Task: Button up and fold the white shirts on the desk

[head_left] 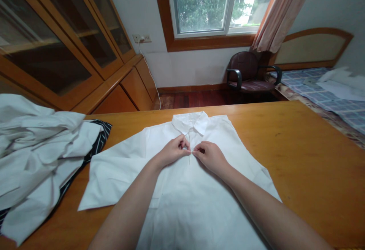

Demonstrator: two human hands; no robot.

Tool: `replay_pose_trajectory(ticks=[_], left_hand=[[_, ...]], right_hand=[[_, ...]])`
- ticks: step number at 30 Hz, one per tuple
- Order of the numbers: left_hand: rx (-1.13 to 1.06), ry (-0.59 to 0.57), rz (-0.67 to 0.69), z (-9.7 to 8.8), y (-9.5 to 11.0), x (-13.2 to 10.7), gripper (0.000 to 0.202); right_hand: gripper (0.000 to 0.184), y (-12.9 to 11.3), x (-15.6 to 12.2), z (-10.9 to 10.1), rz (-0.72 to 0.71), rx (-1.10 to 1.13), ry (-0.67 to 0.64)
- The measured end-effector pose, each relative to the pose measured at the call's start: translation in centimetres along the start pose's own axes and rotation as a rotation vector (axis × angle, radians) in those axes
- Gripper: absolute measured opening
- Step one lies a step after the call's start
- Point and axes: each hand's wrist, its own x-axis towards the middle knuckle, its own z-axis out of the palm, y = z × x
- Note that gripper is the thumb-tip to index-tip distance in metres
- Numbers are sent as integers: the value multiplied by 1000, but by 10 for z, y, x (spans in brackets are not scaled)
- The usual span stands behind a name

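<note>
A white short-sleeved shirt (194, 204) lies spread out front side up on the wooden table, its collar (190, 121) pointing away from me. My left hand (173, 150) pinches the front placket just below the collar, thumb against fingertips. From the other side my right hand (210, 155) pinches the same strip of cloth, and the two thumbs almost meet. Whether a button sits between the fingertips is too small to make out. The left sleeve in view (111, 178) lies flat, while my right forearm covers part of the other side.
A heap of white garments (37, 155) with a black striped cloth (101, 128) rests at the table's (313, 159) left end. Beyond the far edge stand a glass-door cabinet (94, 67), a dark red armchair (248, 71) and a bed (322, 90).
</note>
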Motion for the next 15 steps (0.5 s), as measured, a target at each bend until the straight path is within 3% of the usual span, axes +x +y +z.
replay_pose_trajectory(ticks=[5,15], left_hand=[[107,27,-3,-1,0,-1,22],[132,22,34,-2,1,-1,21]], right_hand=[[7,3,0,0,-33,-1,-11],[3,4,0,-3,-99,12,-38]])
